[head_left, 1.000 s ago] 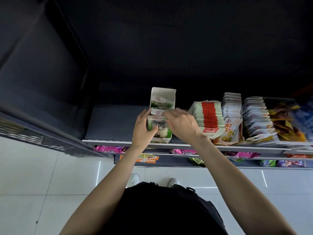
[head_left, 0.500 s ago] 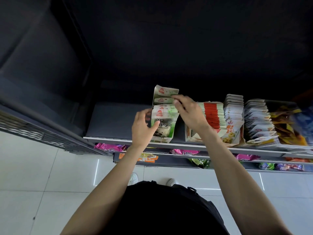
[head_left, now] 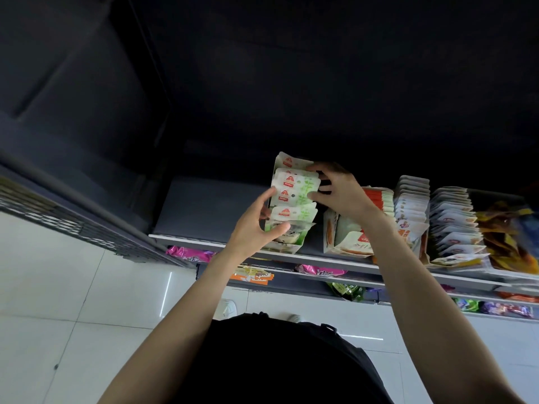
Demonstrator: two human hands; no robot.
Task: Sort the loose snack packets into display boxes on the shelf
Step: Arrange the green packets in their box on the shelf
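1. Green-and-white snack packets [head_left: 294, 196] stand in a display box [head_left: 287, 243] on the shelf [head_left: 210, 211], frame centre.
2. Left hand [head_left: 253, 225]: fingers curled against the packets' left side.
3. Right hand [head_left: 338, 191]: fingers pinch the rear packets.

Shelf [head_left: 210, 243]: display box [head_left: 287, 246] at front edge, w/ snack packets [head_left: 294, 196] stacked in it. Left hand [head_left: 253, 225] on box's left side, right hand [head_left: 338, 191] on packets' right edge. 2nd box [head_left: 350, 243] just right; further right, packet rows [head_left: 411, 205] then [head_left: 452, 225]. Lower shelves [head_left: 320, 282] below, w/ loose packets [head_left: 189, 254].
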